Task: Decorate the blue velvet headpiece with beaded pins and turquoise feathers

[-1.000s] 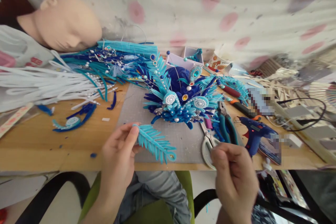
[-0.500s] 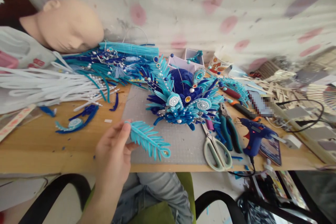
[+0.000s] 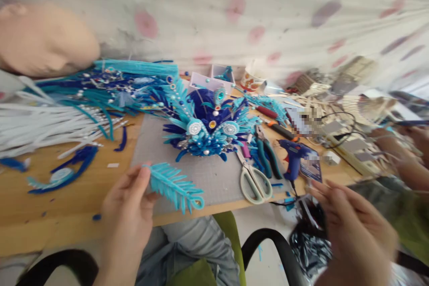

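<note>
My left hand [image 3: 129, 203] pinches the base of a turquoise feather [image 3: 176, 185] that looks made of chenille stems and ends in a small loop. The feather is held over the front of a grey cutting mat [image 3: 217, 187]. Behind it stands a blue headdress [image 3: 208, 132] with pearls, gems and petals. At the lower right, my right hand [image 3: 355, 228] has thumb and fingers pressed together below a blue glue gun [image 3: 293, 156]; what they hold, if anything, I cannot make out. White-handled scissors [image 3: 254, 183] and teal pliers [image 3: 266, 154] lie between the headdress and the glue gun.
White chenille stems [image 3: 50, 125] and a mannequin head [image 3: 47, 40] occupy the left. Turquoise stems [image 3: 137, 69] lie at the back, near a compartment box [image 3: 211, 81] and a paper cup [image 3: 253, 78]. At the right edge, a power strip [image 3: 350, 147] lies near another person's arm [image 3: 402, 156].
My right hand has come into view at the lower right. The view has swung right, bringing another person's arms in. My left hand still holds the feather.
</note>
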The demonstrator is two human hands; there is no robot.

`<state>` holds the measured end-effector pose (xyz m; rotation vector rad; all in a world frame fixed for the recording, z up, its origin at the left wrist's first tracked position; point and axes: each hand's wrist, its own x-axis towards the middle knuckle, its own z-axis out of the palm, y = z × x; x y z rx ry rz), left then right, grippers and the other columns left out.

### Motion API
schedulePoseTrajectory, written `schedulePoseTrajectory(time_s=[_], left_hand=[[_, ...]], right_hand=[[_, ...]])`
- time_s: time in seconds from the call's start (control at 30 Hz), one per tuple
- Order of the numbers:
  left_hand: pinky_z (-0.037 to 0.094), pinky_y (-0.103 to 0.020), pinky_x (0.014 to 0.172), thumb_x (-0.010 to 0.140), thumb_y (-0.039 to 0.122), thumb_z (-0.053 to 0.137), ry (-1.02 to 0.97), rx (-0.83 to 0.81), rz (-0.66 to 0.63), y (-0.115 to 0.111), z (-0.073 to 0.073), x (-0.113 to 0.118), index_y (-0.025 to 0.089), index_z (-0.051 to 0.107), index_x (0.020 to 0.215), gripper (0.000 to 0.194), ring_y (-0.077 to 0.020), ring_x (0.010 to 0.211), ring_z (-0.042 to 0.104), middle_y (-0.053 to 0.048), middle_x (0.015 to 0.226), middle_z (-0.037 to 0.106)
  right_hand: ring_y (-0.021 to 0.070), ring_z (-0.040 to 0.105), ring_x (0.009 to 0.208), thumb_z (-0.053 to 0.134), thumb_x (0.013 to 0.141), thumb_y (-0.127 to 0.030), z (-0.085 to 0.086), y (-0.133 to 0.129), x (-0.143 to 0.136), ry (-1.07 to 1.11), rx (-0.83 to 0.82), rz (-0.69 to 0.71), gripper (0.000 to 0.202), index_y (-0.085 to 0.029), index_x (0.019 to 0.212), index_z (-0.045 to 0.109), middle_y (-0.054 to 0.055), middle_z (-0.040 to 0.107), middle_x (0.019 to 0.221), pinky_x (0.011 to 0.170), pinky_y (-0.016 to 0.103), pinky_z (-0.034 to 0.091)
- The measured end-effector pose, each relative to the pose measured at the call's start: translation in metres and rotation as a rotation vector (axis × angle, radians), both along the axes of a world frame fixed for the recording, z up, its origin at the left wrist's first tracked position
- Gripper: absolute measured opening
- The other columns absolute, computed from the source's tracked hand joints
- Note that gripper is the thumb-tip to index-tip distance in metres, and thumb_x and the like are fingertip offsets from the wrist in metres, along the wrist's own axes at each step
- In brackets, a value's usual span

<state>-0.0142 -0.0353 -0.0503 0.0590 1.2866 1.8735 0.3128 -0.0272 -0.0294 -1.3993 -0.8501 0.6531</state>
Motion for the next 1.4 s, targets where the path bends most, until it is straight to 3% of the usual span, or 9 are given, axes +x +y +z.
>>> schedulePoseTrajectory(time_s=[0.07, 0.2, 0.33, 0.43, 0.57, 0.73, 0.9, 1.17, 1.4], left_hand=[[0.054, -0.013, 0.042, 0.043, 0.026, 0.096, -0.013, -0.018, -0.015, -0.001, 0.000, 0.002, 0.016, 0.073, 0.072, 0.038, -0.0091, 0.054, 0.065, 0.004, 0.066, 0.074], [0.056, -0.014, 0.043, 0.031, 0.032, 0.098, -0.012, -0.082, -0.041, -0.005, -0.005, -0.001, 0.017, 0.073, 0.070, 0.049, -0.0097, 0.053, 0.066, 0.005, 0.065, 0.074], [0.056, -0.012, 0.043, 0.035, 0.033, 0.096, 0.009, -0.096, -0.080, -0.007, -0.011, -0.003, 0.019, 0.074, 0.073, 0.047, -0.0096, 0.056, 0.068, 0.005, 0.071, 0.076], [0.056, -0.012, 0.044, 0.035, 0.023, 0.091, -0.007, -0.140, -0.045, -0.005, -0.009, 0.001, 0.019, 0.072, 0.069, 0.040, -0.0087, 0.055, 0.066, 0.006, 0.069, 0.074], [0.056, -0.012, 0.045, 0.046, 0.023, 0.085, -0.033, -0.167, -0.051, -0.003, -0.002, 0.008, 0.018, 0.070, 0.069, 0.027, -0.0084, 0.054, 0.064, 0.006, 0.066, 0.072], [0.055, -0.010, 0.047, 0.053, 0.022, 0.085, -0.026, -0.157, -0.073, -0.006, -0.001, 0.009, 0.018, 0.071, 0.072, 0.024, -0.0077, 0.055, 0.065, 0.005, 0.068, 0.073], [0.055, -0.011, 0.044, 0.048, 0.028, 0.089, -0.038, -0.158, -0.116, -0.006, -0.002, 0.009, 0.019, 0.072, 0.072, 0.031, -0.0084, 0.054, 0.064, 0.005, 0.069, 0.074], [0.056, -0.012, 0.044, 0.032, 0.031, 0.098, -0.037, -0.130, -0.115, -0.003, -0.010, 0.009, 0.019, 0.076, 0.072, 0.047, -0.0093, 0.055, 0.067, 0.005, 0.069, 0.075], [0.057, -0.011, 0.046, 0.027, 0.035, 0.101, -0.066, -0.152, -0.148, -0.004, -0.016, 0.008, 0.020, 0.076, 0.073, 0.055, -0.0094, 0.054, 0.068, 0.005, 0.068, 0.076]], right_hand=[[0.0227, 0.079, 0.074, 0.091, 0.065, -0.035, 0.001, 0.001, -0.017, 0.065, -0.003, -0.039, 0.030, -0.024, 0.091, 0.079, 0.005, 0.081, 0.083, 0.076, 0.031, 0.067], [0.0228, 0.079, 0.086, 0.095, 0.060, -0.031, -0.001, 0.014, -0.048, 0.257, -0.010, 0.225, 0.041, -0.020, 0.095, 0.080, 0.010, 0.082, 0.094, 0.082, 0.028, 0.065], [0.0176, 0.078, 0.064, 0.097, 0.054, -0.034, -0.004, 0.022, -0.056, 0.263, -0.022, 0.269, 0.032, -0.020, 0.075, 0.078, 0.006, 0.081, 0.074, 0.064, 0.021, 0.064], [0.0086, 0.060, 0.035, 0.096, 0.055, -0.044, -0.010, 0.023, -0.057, 0.215, -0.051, 0.274, 0.038, -0.018, 0.058, 0.068, 0.000, 0.070, 0.050, 0.043, 0.017, 0.056], [0.0037, 0.034, 0.026, 0.083, 0.070, -0.059, -0.011, 0.024, -0.066, 0.242, -0.014, 0.356, 0.056, -0.020, 0.047, 0.049, -0.010, 0.041, 0.032, 0.047, 0.023, 0.056], [0.0058, 0.027, 0.042, 0.079, 0.082, -0.038, -0.004, 0.027, -0.078, 0.712, -0.014, 0.573, 0.049, -0.021, 0.057, 0.041, -0.010, 0.027, 0.051, 0.047, 0.014, 0.047], [0.0057, 0.026, 0.045, 0.073, 0.085, -0.019, -0.005, 0.028, -0.080, 1.011, -0.007, 0.660, 0.031, -0.021, 0.070, 0.046, -0.009, 0.029, 0.065, 0.043, 0.009, 0.042], [0.0004, 0.030, 0.041, 0.073, 0.085, -0.012, -0.008, 0.031, -0.080, 1.088, 0.003, 0.756, 0.013, -0.016, 0.083, 0.061, -0.010, 0.041, 0.063, 0.039, 0.005, 0.040], [-0.0005, 0.003, 0.028, 0.064, 0.095, -0.020, -0.025, 0.034, -0.071, 1.049, -0.003, 0.896, 0.008, -0.016, 0.088, 0.068, -0.015, 0.035, 0.049, 0.021, 0.005, 0.020]])
